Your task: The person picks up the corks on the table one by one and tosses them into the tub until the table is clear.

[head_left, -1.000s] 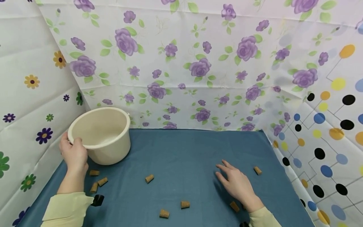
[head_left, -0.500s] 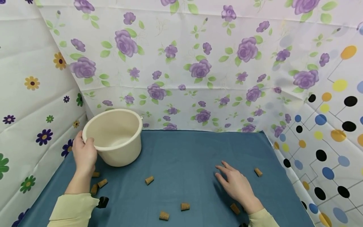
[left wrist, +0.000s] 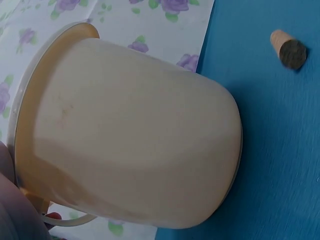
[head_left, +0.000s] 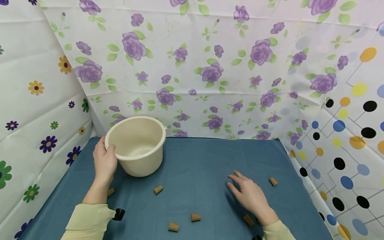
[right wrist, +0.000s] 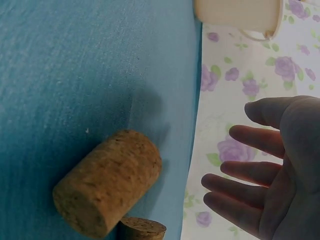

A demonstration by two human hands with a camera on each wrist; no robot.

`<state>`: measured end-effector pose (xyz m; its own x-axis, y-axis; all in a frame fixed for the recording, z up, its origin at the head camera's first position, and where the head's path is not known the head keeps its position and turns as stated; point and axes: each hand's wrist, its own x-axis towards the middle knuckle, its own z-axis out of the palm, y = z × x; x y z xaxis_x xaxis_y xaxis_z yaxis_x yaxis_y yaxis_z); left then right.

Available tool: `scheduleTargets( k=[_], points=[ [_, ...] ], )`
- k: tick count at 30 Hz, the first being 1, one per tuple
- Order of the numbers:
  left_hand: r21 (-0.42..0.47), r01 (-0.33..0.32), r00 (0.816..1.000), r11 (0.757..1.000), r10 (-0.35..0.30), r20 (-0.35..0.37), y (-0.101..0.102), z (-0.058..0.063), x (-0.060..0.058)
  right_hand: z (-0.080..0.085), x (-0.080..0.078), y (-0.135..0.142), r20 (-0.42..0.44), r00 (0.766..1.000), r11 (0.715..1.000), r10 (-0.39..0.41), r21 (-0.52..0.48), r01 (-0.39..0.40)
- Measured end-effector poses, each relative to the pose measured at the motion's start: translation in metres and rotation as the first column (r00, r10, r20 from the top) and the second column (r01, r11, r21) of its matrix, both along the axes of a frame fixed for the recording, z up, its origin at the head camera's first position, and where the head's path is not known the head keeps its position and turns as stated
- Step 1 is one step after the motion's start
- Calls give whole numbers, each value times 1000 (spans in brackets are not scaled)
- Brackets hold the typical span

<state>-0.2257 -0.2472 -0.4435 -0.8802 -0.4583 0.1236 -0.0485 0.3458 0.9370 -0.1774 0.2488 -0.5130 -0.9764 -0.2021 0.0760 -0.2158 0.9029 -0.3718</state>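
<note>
My left hand [head_left: 104, 161] grips the rim of a cream plastic bucket [head_left: 141, 165] at its left side, thumb inside and fingers outside. No contents show in the part of the bucket's inside that is visible. In the left wrist view the bucket wall [left wrist: 135, 130] fills the middle, and a cork [left wrist: 290, 50] lies beyond its base. Fingers spread, my right hand [head_left: 249, 193] hovers over the cloth at the right, holding nothing. A cork [head_left: 248, 220] lies beside its wrist; the right wrist view shows this cork [right wrist: 107, 182] close up with another cork [right wrist: 144, 228] behind it.
More corks lie scattered: one cork [head_left: 158, 190] in front of the bucket, two towards the front middle, and one cork [head_left: 273, 181] at far right. Another cork [head_left: 110, 192] peeks out by the left forearm. Patterned sheets stand around the blue cloth [head_left: 210, 166].
My left hand has moved the bucket to the right along the back of the cloth. The left forearm now covers corks that showed earlier. The right hand has stayed in place.
</note>
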Motion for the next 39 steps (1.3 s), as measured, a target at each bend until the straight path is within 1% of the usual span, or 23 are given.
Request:
scheduleTargets(
  k=[5,9,14,20,25,30,36,39],
  points=[
    [-42,40,999,998,-41,-15,13,1,-1,2,0,-1,16,1000,1000,14,0,-14],
    [-68,91,996,994,-92,-17,24,1,-3,5,-1,0,10,1000,1000,24,-5,-24],
    [-107,172,985,979,-175,-12,37,1,-6,7,0,1,8,1000,1000,28,-13,-28],
    [-144,238,970,961,-241,-8,56,-1,-7,7,0,2,4,999,999,32,-16,-31],
    [-149,310,950,939,-313,5,72,-4,-6,9,0,5,-16,999,999,35,-9,-35],
    [-149,372,926,916,-377,-4,86,-6,-6,10,-1,8,-21,999,999,39,0,-39],
    [-174,414,900,893,-430,-65,97,-12,-5,10,-3,12,-6,1000,1000,21,0,-21],
    [-174,441,883,880,-461,-92,103,-16,-6,9,-2,14,4,1000,1000,6,-10,-6]
  ],
)
